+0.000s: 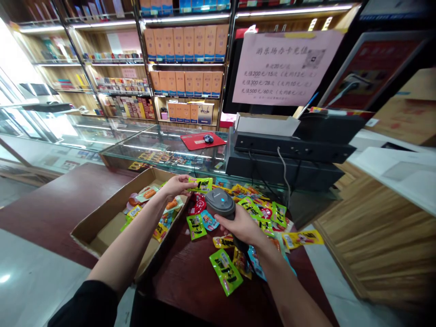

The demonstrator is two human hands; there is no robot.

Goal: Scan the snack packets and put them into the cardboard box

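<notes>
My left hand (177, 185) pinches the end of a green snack packet (201, 185) above the right rim of a cardboard box (98, 211). Beside it, my right hand (241, 225) is wrapped round the handle of a dark grey barcode scanner (220, 203), whose head shows a small blue light and sits close to the held packet. Under and around the scanner, several green, yellow, red and blue packets lie spread on the dark red table. One green packet (225, 271) lies apart near the front. More packets and sausage packs (160, 231) are inside the box.
Behind the table stands a glass display counter (136, 145) with a red mat (200, 141) and a mouse. Black equipment (286, 154) with hanging cables is at the back right, below a pink paper sign (286, 68). Shelves of orange boxes line the wall.
</notes>
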